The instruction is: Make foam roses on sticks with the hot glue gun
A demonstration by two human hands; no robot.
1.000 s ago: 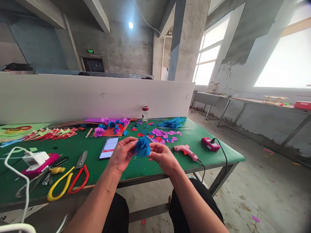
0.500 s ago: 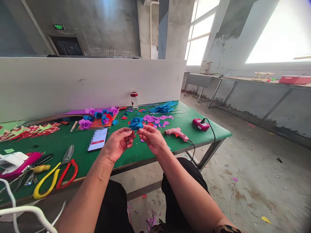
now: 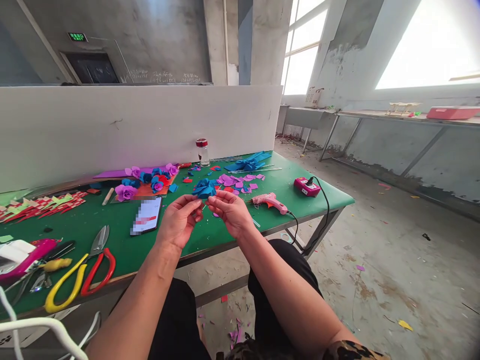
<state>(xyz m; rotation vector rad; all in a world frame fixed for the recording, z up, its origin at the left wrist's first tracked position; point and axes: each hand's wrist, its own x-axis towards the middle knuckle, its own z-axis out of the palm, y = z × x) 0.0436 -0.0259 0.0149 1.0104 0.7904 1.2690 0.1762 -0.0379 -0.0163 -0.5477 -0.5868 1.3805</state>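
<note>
A blue paper flower (image 3: 205,188) with layered petals is held up over the green table (image 3: 195,240) between both hands. My left hand (image 3: 182,215) pinches its lower left side, the other fingers curled. My right hand (image 3: 229,210) grips its lower right edge between thumb and fingertips. The flower's underside is mostly hidden by the fingers. Behind it lie loose purple petals (image 3: 227,180) with some blue and red pieces. A pink glue gun (image 3: 270,201) rests to the right of my right hand. Left of my left hand lies a phone (image 3: 147,216).
Finished purple, blue and red flowers (image 3: 126,192) sit at the back left. Scissors (image 3: 99,241) with red and yellow handles lie near the front left edge. A lidded glass jar (image 3: 203,153) stands before the white panel (image 3: 157,125). A pink power box (image 3: 306,187) sits at the right.
The view has shifted slightly, so the table and things on it appear a little further left. Both hands still hold the blue flower, which now shows more of its petals tilted toward me.
</note>
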